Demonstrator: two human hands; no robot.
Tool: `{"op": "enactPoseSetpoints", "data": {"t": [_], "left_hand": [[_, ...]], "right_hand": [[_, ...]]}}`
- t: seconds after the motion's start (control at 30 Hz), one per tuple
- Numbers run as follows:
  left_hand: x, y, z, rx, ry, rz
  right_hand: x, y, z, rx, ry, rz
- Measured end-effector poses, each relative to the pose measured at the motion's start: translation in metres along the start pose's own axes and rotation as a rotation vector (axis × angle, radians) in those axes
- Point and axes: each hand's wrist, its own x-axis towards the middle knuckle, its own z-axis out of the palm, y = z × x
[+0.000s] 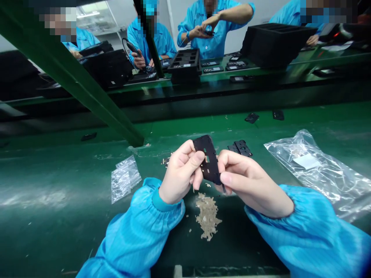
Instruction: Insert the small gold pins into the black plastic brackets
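Observation:
A thin black plastic phone frame (211,165) with small cut-outs is held up, tilted, between my hands. My left hand (183,166) grips its left side, the thumb lying across its face. At its lower right edge, the fingers of my right hand (242,175) are closed on the same part. Below on the green bench lies a pile of small beige flat pieces (207,216). Behind my right hand rest more black plastic parts (241,148). Some small pieces (165,161) show partly behind my left hand.
Small clear zip bags (125,178) lie to the left, a large clear plastic bag (315,166) to the right. A green slanted post (95,104) stands at left. Across a raised ledge, several people in blue work beside black trays (185,63). Two black parts (251,117) lie farther back.

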Motion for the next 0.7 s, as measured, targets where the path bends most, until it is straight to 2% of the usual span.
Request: {"op": "enactPoseSetpoints", "data": {"t": [0.47,0.6,0.7], "left_hand": [[-0.0043,-0.0069,0.0048,0.088,0.124,0.071],[-0.0044,-0.0088,0.0074,-0.009,0.046,0.106],[-0.0037,-0.0092,0.0085,-0.053,-0.006,0.084]], "right_hand": [[0.0018,0.0026,0.0028,0.055,0.098,-0.009],[0.0013,0.0021,0.0006,0.035,0.085,-0.066],[0.0006,0.0019,-0.0017,0.016,0.071,-0.065]]}}
